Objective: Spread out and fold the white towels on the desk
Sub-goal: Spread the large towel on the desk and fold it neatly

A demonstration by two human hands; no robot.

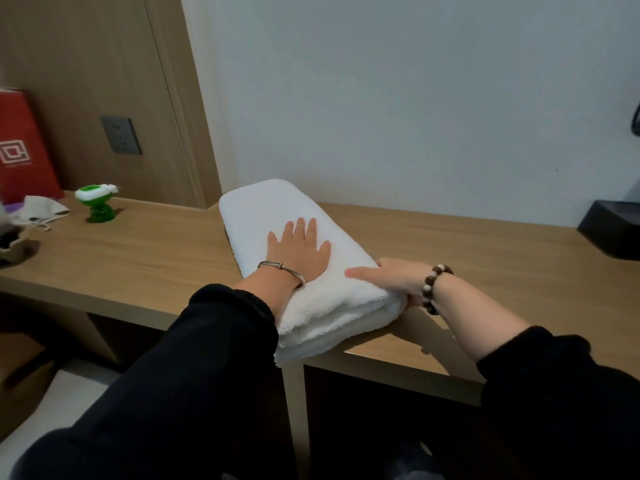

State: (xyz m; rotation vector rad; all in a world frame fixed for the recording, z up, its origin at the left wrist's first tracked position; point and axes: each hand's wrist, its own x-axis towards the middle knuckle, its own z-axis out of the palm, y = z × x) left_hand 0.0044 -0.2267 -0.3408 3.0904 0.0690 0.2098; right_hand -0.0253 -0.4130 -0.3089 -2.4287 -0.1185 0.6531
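Observation:
A thick white towel (273, 213), folded into a long bundle of several layers, lies on the wooden desk (145, 251) and runs from the back wall to the front edge, where its near end hangs slightly over. My left hand (299, 252) lies flat on top of it with fingers spread, pressing down. My right hand (394, 278) is at the towel's right side near the front. Its thumb lies on top and its fingers curl around the side of the layers.
On the left of the desk stand a red paper bag (20, 147), a small green and white object (97, 202) and a crumpled cloth pouch (41, 211). A black box (613, 230) sits at the far right. A wall socket (121, 135) is on the wooden panel.

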